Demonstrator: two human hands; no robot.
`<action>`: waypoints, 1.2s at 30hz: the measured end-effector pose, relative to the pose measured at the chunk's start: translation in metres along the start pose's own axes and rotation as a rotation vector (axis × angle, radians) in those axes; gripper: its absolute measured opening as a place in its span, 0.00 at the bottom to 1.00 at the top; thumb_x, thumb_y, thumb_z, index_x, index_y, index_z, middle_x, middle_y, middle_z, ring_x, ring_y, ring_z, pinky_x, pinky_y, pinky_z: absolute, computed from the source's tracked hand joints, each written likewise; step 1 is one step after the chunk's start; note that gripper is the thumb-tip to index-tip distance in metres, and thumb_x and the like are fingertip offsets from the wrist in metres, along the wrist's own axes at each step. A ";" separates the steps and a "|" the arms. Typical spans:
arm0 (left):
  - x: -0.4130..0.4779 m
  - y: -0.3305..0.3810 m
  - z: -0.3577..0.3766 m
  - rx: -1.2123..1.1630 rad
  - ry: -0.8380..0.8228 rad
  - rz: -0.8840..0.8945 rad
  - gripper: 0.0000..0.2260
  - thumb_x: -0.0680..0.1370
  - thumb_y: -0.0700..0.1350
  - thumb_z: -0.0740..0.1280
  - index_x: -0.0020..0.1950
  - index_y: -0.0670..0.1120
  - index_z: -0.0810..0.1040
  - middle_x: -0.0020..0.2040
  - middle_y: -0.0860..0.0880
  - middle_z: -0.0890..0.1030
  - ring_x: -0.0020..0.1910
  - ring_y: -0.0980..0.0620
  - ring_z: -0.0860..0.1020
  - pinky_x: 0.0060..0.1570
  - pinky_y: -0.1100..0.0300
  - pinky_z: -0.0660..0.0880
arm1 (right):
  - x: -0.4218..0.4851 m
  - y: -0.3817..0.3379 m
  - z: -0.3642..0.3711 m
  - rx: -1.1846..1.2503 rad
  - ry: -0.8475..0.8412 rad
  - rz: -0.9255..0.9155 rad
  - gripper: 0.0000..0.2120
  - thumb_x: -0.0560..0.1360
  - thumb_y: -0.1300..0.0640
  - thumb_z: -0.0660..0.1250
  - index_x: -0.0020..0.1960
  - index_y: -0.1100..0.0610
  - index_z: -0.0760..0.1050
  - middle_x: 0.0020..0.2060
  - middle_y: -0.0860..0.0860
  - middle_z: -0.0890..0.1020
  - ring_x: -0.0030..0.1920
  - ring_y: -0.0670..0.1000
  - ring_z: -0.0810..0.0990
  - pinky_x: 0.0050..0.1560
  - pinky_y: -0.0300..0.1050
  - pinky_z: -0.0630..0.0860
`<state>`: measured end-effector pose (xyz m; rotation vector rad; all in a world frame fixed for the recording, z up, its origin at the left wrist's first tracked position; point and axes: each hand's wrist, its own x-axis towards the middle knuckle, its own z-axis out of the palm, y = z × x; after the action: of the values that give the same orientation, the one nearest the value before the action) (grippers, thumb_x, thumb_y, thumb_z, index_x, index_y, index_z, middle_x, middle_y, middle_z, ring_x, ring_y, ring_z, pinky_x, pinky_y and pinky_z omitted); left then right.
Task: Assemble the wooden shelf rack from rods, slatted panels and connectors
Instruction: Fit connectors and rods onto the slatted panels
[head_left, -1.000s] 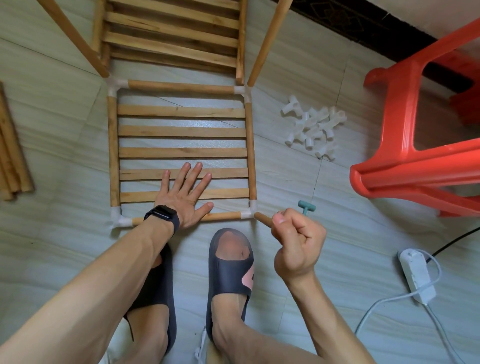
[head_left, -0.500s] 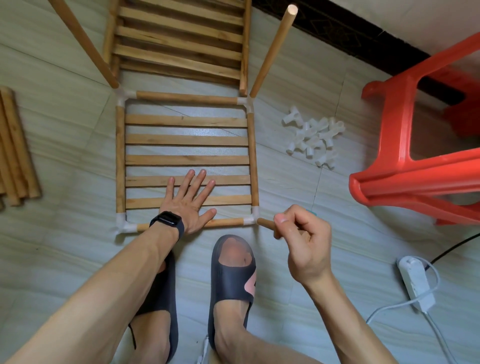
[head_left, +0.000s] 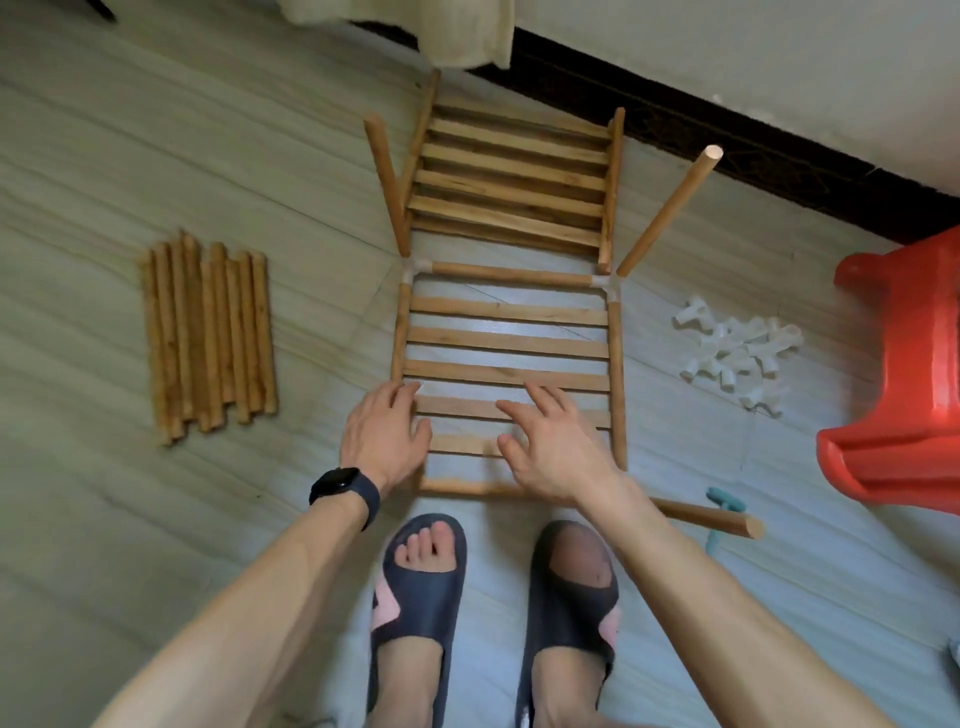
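- Head view: the slatted panel (head_left: 506, 343) lies flat on the tiled floor (head_left: 156, 130), just ahead of the person's feet. Rods frame it, joined at the far side by white corner connectors (head_left: 605, 283).
- The left hand (head_left: 387, 439) rests on the panel's near left corner with its fingers relaxed and apart. It grips nothing.
- The right hand (head_left: 553, 447) is spread over the near slats with its fingers straight and apart, and it holds nothing. Blur hides whether it presses on them.
- Two slanted rods (head_left: 667, 210) rise from the far corners.
- A second slatted panel (head_left: 511, 182) lies beyond the first, near the wall.
- A near rod (head_left: 701, 514) extends rightward from behind the right forearm, which hides its inner end.
- A teal tool (head_left: 722, 506) lies just beside that rod.
- Spare rods (head_left: 208, 338) lie bundled on the left, well apart from the panel.
- Spare connectors (head_left: 737, 358) are piled on the right, near a red stool (head_left: 904, 395).
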<state>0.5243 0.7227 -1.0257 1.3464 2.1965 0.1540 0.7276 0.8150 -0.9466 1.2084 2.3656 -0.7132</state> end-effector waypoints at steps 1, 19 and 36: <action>-0.004 -0.019 -0.008 -0.010 0.019 -0.075 0.25 0.81 0.51 0.62 0.76 0.44 0.68 0.74 0.42 0.70 0.72 0.41 0.68 0.70 0.49 0.66 | 0.016 -0.001 0.016 -0.044 -0.072 0.021 0.28 0.82 0.40 0.52 0.80 0.42 0.53 0.82 0.54 0.46 0.80 0.59 0.43 0.77 0.62 0.51; 0.026 -0.137 -0.070 0.383 0.041 -0.563 0.14 0.83 0.52 0.60 0.53 0.46 0.83 0.50 0.46 0.83 0.52 0.44 0.79 0.42 0.57 0.69 | 0.070 -0.021 0.093 -0.138 -0.161 0.059 0.34 0.78 0.30 0.35 0.71 0.40 0.17 0.70 0.50 0.17 0.72 0.58 0.19 0.72 0.73 0.32; -0.067 -0.129 -0.026 -0.090 0.024 -0.200 0.09 0.82 0.55 0.62 0.58 0.52 0.74 0.43 0.56 0.81 0.41 0.49 0.80 0.37 0.55 0.74 | 0.068 -0.069 0.037 0.799 -0.068 0.104 0.45 0.69 0.33 0.72 0.79 0.49 0.58 0.72 0.50 0.71 0.72 0.50 0.70 0.72 0.53 0.67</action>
<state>0.4318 0.6072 -1.0256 1.0743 2.3001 0.1926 0.6365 0.8011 -0.9955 1.5397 1.9725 -1.7223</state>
